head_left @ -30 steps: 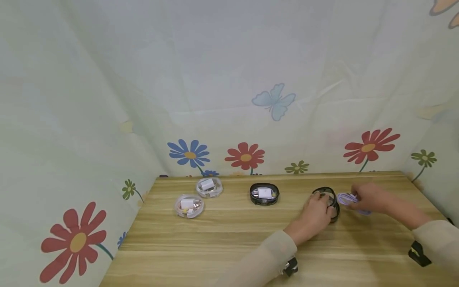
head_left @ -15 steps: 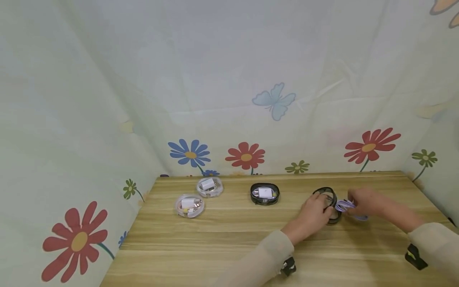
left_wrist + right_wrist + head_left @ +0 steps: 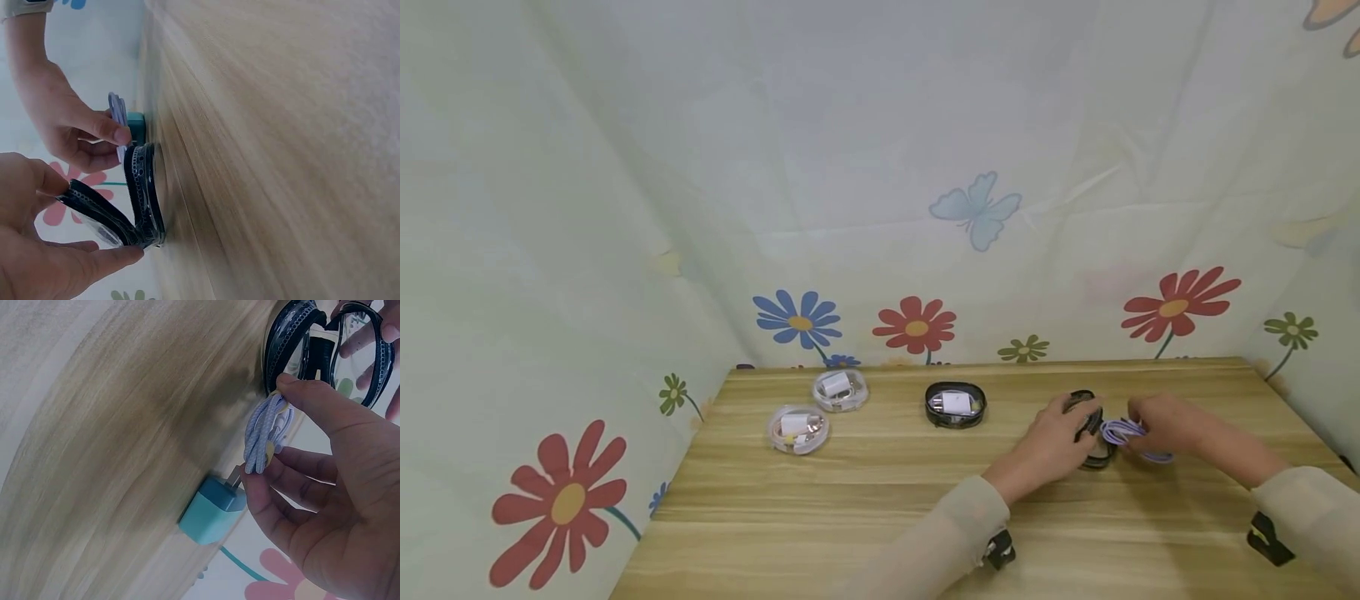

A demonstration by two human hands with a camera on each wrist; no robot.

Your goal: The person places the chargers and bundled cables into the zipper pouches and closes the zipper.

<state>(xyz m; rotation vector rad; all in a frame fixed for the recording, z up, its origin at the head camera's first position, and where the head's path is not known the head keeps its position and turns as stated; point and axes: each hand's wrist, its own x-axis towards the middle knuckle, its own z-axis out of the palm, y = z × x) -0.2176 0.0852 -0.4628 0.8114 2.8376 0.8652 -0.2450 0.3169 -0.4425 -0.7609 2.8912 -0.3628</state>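
My left hand (image 3: pixel 1048 437) grips the raised lid of a small clear case with a black zipper (image 3: pixel 147 194), which stands unzipped on the table. One fingertip is at the lid's edge and another finger lies near the hinge. Just to the right, my right hand (image 3: pixel 1168 425) pinches a coiled lilac charging cable (image 3: pixel 265 434) between thumb and fingers. The coil, bound with a yellowish tie, is right at the case's rim. A teal charger plug (image 3: pixel 212 512) rests on the table beside the right fingertips, its prongs toward them.
To the left on the wooden table (image 3: pixel 850 500) lies a black-edged case (image 3: pixel 955 406) with a white charger inside. Farther left are two clear round cases, one nearer (image 3: pixel 798 430) and one at the back (image 3: pixel 840 391). A flowered curtain (image 3: pixel 850 208) hangs behind the table.
My right hand has moved the cable slightly left, up to the case. My left fingers have shifted on the lid, which now stands at a different tilt.
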